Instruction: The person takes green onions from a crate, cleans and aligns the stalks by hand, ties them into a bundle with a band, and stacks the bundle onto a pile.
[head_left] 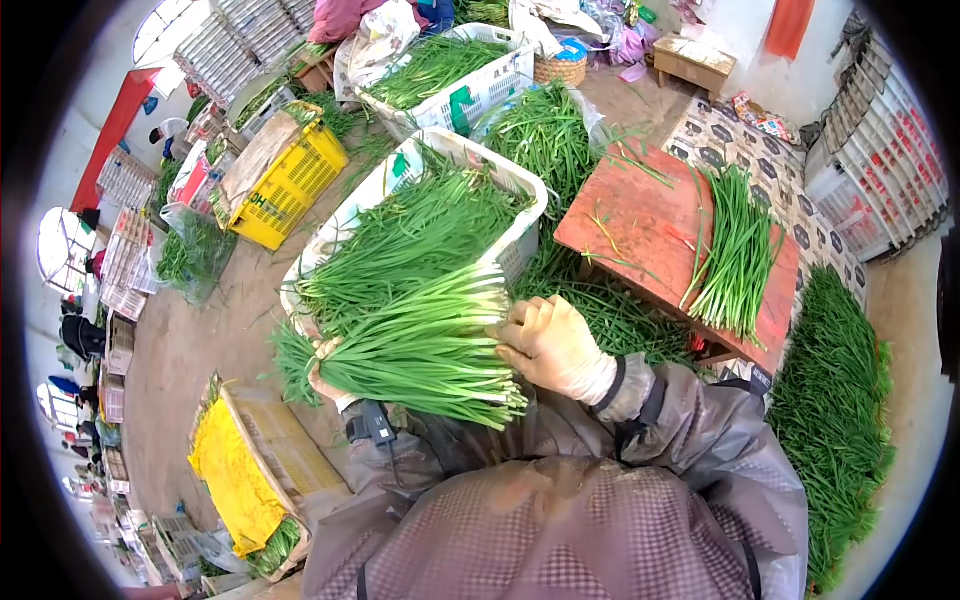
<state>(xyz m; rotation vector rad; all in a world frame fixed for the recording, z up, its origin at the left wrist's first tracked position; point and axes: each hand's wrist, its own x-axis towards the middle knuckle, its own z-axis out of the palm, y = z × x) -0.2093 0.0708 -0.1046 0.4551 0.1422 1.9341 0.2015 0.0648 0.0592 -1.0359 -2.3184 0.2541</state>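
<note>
One fanned bunch of slender green, white-ended stalks (420, 345), held beside a white plastic crate (541, 192); looked light, limp-leaved, easily bruised, best gripped at its firmer stems. Left hand (326, 386): closed round leaves. Pale-gloved right hand (555, 345): curled at white ends; pinch unclear.

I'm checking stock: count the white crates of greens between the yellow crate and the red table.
2. The near crate is just beyond the held bunch, the far crate behind that. Others may be hidden.
</note>
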